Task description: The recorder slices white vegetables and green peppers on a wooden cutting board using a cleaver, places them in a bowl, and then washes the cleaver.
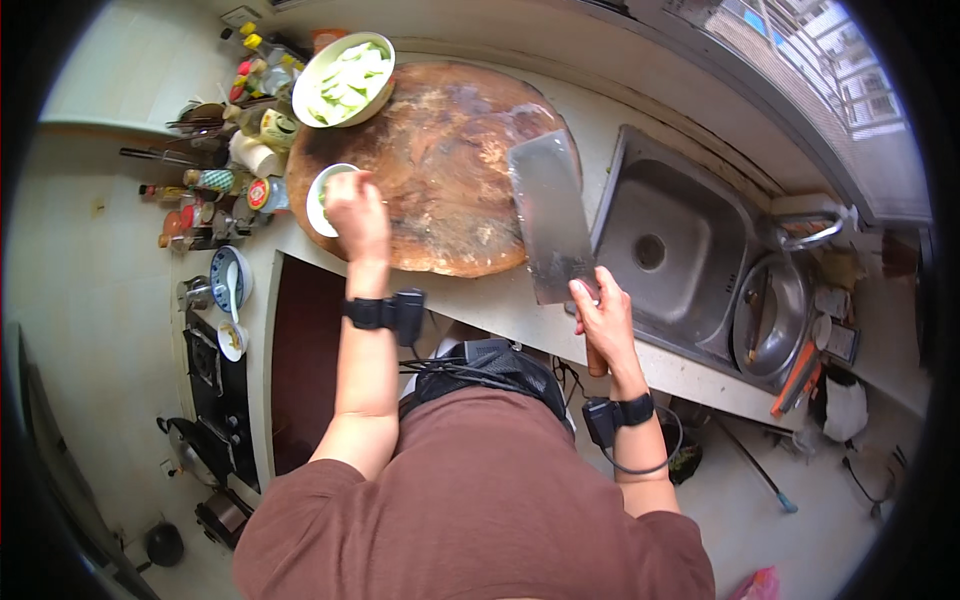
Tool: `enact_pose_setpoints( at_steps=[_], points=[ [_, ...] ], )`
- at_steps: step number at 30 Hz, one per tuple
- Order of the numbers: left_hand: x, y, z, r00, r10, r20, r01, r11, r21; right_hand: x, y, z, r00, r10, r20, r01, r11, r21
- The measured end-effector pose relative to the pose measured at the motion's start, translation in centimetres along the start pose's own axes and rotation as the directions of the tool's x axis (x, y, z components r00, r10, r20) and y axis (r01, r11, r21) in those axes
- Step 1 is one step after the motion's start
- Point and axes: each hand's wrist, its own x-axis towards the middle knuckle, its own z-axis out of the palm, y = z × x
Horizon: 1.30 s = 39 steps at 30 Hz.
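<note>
My right hand [609, 319] grips the wooden handle of a Chinese cleaver [551, 214]. Its broad blade lies over the right edge of a thick round wooden chopping board [442, 172]. Over a small white bowl [318, 219] on the board's left side is my left hand [358, 214], fingers bent down at the rim. A bit of green shows inside that bowl; the hand hides the rest, and whether the fingers pinch anything is not visible. At the board's far left edge stands a larger bowl [302, 97] full of pale green sliced vegetable [351, 82].
Bottles and jars [259, 193] crowd the counter left of the board. Right of it is a steel sink [675, 240] with a metal basin [772, 322] at its end. A blue-patterned bowl [220, 279] with a white spoon sits near the gas stove [214, 390].
</note>
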Motion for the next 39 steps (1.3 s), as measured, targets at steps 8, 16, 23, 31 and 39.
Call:
enact_pose_setpoints(
  at_steps=[8, 16, 23, 31, 39],
  points=[
    [0.7, -6.1, -1.7, 0.955, -0.286, -0.071, 0.295, 0.929, 0.225, -0.1, -0.3, 0.8, 0.998, 0.032, 0.044, -0.034, 0.998, 0.052],
    [-0.8, -12.5, -1.5, 0.440, -0.727, 0.527, 0.892, 0.286, -0.349, -0.6, -0.4, 0.3, 0.995, 0.094, -0.039, -0.090, 0.993, 0.081],
    [0.8, -7.7, 2.3, 0.510, -0.557, 0.655, 0.855, 0.246, -0.456, -2.5, 0.3, 0.8, 0.980, 0.123, -0.156, -0.094, 0.979, 0.182],
    [3.4, 0.2, 11.0, 0.602, -0.248, 0.759, 0.798, 0.159, -0.581, -8.9, 1.9, 0.5, 0.878, 0.253, -0.407, -0.099, 0.926, 0.364],
    [2.4, 6.5, 14.4, 0.562, -0.746, 0.357, 0.809, 0.408, -0.422, -16.1, 6.7, -8.2, 0.828, 0.310, -0.467, -0.071, 0.884, 0.462]
  ],
)
